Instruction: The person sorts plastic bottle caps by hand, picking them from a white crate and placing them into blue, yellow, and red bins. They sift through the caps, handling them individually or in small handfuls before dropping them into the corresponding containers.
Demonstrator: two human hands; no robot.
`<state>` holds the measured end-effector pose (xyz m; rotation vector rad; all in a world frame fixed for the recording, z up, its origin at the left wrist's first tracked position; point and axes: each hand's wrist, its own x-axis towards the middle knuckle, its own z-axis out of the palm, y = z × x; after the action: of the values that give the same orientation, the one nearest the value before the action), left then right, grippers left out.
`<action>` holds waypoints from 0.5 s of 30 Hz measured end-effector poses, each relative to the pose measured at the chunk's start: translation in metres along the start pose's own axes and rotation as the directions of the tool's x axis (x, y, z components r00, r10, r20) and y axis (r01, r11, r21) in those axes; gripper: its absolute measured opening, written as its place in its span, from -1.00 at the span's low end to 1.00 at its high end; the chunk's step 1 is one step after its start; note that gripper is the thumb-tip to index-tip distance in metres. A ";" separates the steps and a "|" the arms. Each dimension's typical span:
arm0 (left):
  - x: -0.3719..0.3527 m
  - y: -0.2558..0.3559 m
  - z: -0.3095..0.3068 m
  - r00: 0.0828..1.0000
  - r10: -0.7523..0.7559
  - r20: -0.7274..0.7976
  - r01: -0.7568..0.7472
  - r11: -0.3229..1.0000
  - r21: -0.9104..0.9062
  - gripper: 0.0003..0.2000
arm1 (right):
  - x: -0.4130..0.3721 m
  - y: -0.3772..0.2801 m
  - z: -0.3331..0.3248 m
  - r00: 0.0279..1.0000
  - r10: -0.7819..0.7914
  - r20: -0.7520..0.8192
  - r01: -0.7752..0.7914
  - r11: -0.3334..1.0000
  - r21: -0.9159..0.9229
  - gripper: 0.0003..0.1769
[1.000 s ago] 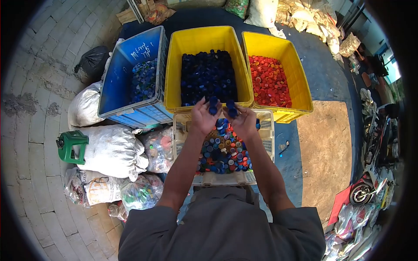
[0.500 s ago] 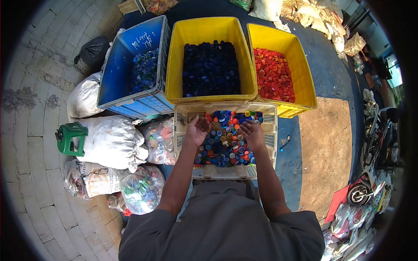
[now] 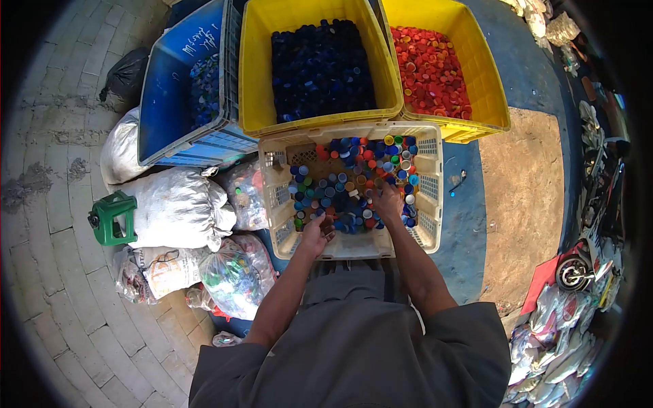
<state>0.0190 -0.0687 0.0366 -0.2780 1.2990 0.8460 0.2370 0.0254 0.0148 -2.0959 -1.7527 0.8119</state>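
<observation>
A white plastic crate (image 3: 435,197) in front of me holds mixed bottle caps (image 3: 340,190) in blue, orange, white, green and other colours. Near its front left part is my left hand (image 3: 317,235), palm turned inward with fingers apart and no cap visible in it. My right hand (image 3: 388,202) reaches down among the caps right of the middle. Its fingers are bent and partly hidden, so what they hold, if anything, cannot be seen.
Behind the crate stand a blue bin (image 3: 163,88) of mixed caps, a yellow bin (image 3: 255,68) of dark blue caps and a yellow bin (image 3: 486,68) of red caps. Sacks (image 3: 177,211) and a green container (image 3: 112,217) lie left.
My left hand has moved toward the crate's near side. My right hand has lowered onto the caps. The view has shifted, so the bins appear higher, and the caps are spread more widely.
</observation>
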 end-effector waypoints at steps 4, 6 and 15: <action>-0.001 -0.001 -0.005 1.000 0.019 0.009 -0.019 1.000 0.014 -0.80 | 0.012 -0.001 0.028 0.994 -0.056 -0.091 0.052 0.998 -0.038 -0.58; -0.004 -0.001 -0.009 0.999 0.034 0.005 -0.034 0.999 0.011 -0.80 | 0.014 -0.002 0.034 0.999 0.009 -0.050 -0.013 0.997 -0.080 -0.52; 0.000 -0.008 -0.024 0.999 0.046 -0.012 -0.047 0.998 -0.042 -0.80 | 0.013 -0.009 0.031 0.998 0.069 0.005 -0.067 0.981 -0.179 -0.45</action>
<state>0.0065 -0.0892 0.0278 -0.2873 1.3036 0.9135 0.2135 0.0362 -0.0081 -2.2814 -1.8307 0.7088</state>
